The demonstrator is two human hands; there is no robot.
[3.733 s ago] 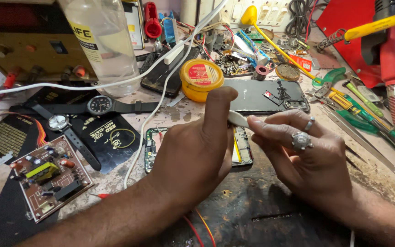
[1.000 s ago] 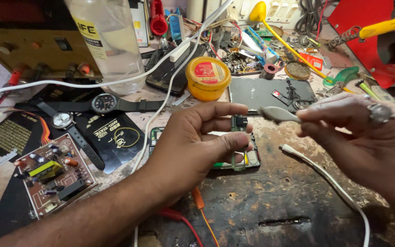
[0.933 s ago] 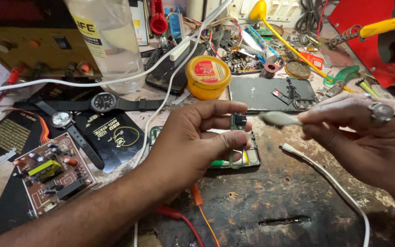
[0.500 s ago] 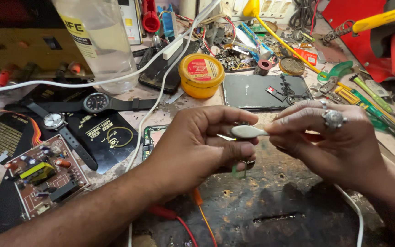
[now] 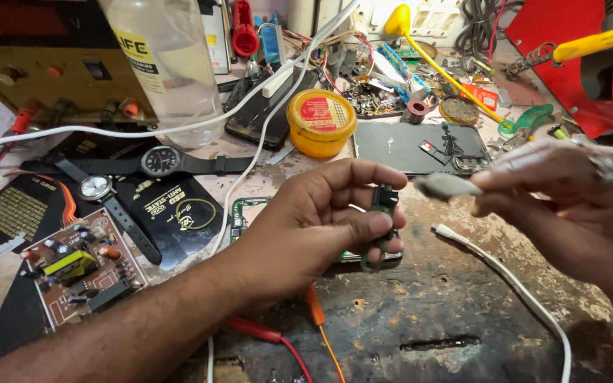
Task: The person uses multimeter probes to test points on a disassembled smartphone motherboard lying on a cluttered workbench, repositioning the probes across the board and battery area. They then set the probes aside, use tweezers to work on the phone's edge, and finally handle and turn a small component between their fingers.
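1. A small dark component (image 5: 384, 198) with a thin green flex strip hanging below it sits in the middle of the view, raised above the dark worn bench (image 5: 420, 312).
2. The left hand (image 5: 317, 227) holds this component: the index finger is curved over its top and the thumb presses from below, so the grip is narrow and closed on the part.
3. The right hand (image 5: 576, 198) is just to the right of it and pinches a small grey tool (image 5: 445, 186) between its fingertips. The picture is blurred here, so the kind of tool is hard to tell. Its rounded end is near the component, but I cannot tell if they touch.
4. A ring (image 5: 608, 167) sits on one finger of the right hand.
5. Under the left hand lies an opened phone (image 5: 250, 213), mostly covered by the hand.
6. A white cable (image 5: 512, 284) runs over the bench below the right hand, with its plug end near the component.
7. Behind the hands stand a round yellow tin (image 5: 321, 122) and a dark phone back panel (image 5: 409, 145).
8. On the left lie two wristwatches (image 5: 161, 162), a brown circuit board (image 5: 83, 273) and a clear plastic bottle (image 5: 168, 64).
9. Red and orange probe leads (image 5: 285, 330) lie near the left forearm.
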